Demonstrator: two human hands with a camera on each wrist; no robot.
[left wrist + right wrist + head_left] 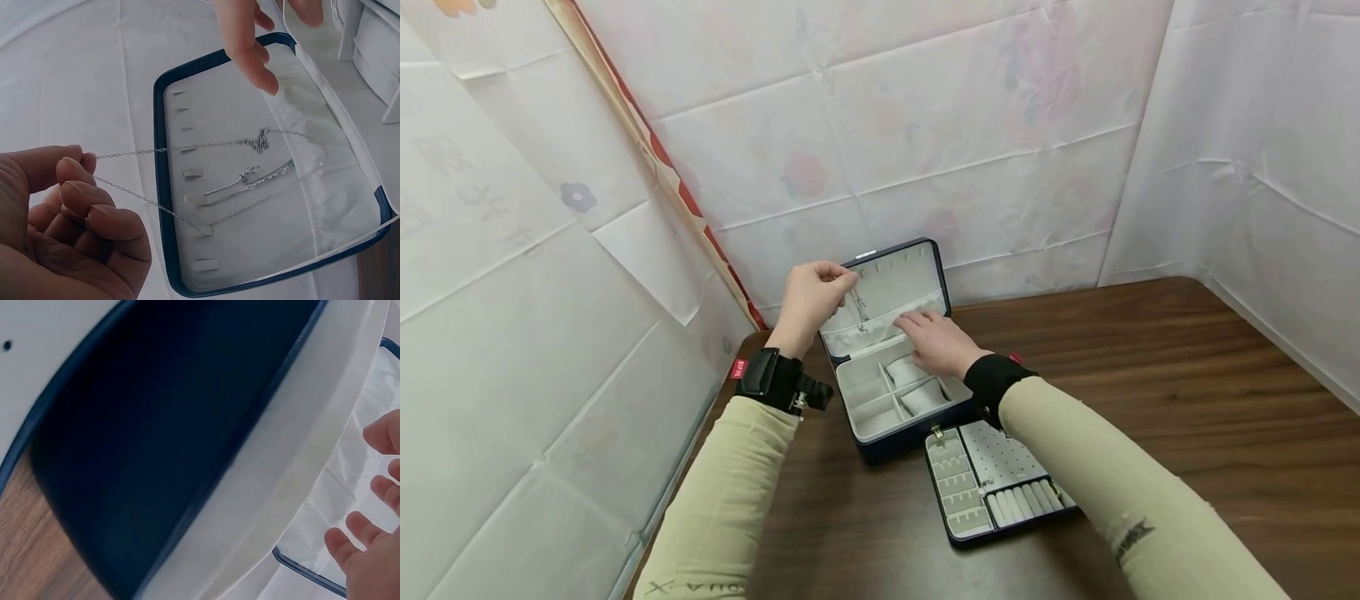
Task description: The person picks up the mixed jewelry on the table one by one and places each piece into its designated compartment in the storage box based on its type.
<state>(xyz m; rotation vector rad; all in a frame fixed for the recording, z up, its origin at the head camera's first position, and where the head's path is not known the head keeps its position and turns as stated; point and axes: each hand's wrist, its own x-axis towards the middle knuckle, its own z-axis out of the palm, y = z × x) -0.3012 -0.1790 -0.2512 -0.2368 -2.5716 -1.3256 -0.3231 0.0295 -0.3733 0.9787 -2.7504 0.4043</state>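
My left hand (811,302) pinches a thin silver chain necklace (259,142) between thumb and forefinger. The chain hangs in a loop before the raised lid (162,131) of a navy jewelry box (880,448). Another silver chain (269,178) lies against the lid's pale lining, by a small hook tab (195,200). Over the box, near the gathered lid pocket (312,150), hovers my right hand (936,342). Its fingers (340,547) are spread and loosely bent, holding nothing.
Two white cushions (923,398) sit in the box's compartments. In front and to the right lies a lift-out tray (1000,450) with ring rolls and a perforated panel, partly under my right forearm. A sheet-covered wall (880,150) stands behind the wooden table (1112,350).
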